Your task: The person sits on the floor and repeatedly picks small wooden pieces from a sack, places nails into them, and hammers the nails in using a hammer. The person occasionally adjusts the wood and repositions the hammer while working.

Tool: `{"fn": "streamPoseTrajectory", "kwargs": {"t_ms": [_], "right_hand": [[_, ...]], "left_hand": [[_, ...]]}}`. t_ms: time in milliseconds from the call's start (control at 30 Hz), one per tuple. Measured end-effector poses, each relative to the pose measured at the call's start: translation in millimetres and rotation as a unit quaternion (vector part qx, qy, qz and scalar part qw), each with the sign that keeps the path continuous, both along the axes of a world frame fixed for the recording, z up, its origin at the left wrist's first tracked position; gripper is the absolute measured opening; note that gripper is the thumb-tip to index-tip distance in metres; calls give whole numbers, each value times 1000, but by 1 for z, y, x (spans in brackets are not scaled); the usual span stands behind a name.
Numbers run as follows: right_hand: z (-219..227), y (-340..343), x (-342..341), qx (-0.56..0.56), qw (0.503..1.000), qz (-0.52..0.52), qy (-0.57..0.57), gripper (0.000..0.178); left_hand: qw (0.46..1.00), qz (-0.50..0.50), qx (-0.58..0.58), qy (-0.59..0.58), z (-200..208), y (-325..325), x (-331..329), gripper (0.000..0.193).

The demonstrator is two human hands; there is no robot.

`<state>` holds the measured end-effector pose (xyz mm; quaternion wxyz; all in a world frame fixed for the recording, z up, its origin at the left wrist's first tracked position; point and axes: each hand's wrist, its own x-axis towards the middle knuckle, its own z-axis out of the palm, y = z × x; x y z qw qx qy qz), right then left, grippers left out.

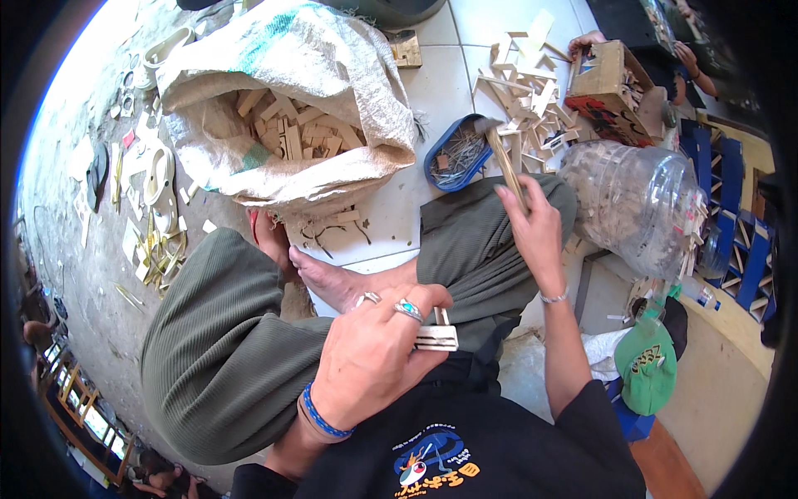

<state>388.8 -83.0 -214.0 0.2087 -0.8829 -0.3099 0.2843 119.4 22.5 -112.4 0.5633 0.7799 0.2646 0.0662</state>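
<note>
My left hand (pixel 374 353) is closed around a small slotted wooden piece (pixel 437 338), pale with dark grooves, in front of my lap. Part of that piece is hidden behind my fingers. In my right hand (pixel 534 229) is a hammer (pixel 504 162), gripped by its wooden handle above my right knee. The hammer's head is up at the far end, beside a blue oval tray (pixel 427 163). Loose nails (pixel 459 160) lie in the tray. Just right of it, a heap of pale wooden pieces (pixel 532 91) spreads over the tiles.
A white woven sack (pixel 366 75) of wooden pieces stands open ahead. Scraps and yellow strips (pixel 158 254) litter the ground at left. At right are a cardboard box (pixel 600 71) near another person's hands, a large clear plastic bottle (pixel 636 204) and a green cap (pixel 646 370).
</note>
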Motion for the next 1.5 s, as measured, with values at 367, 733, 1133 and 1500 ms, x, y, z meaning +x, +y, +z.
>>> {"fn": "streamPoseTrajectory", "kwargs": {"t_ms": [367,733,1133,1500], "right_hand": [[42,-77,26,-179,922,339,-52,40],[-87,48,11,15,902,376,-214,12],[-123,58,16,-19,892,405,-199,13],[-26,48,-13,173,972,161,-21,19]], "left_hand": [[995,-72,43,44,14,-11,-20,52],[995,-59,66,46,8,-14,-21,53],[996,49,52,-48,13,-11,-22,56],[928,207,-221,-217,20,-15,-20,32]]}}
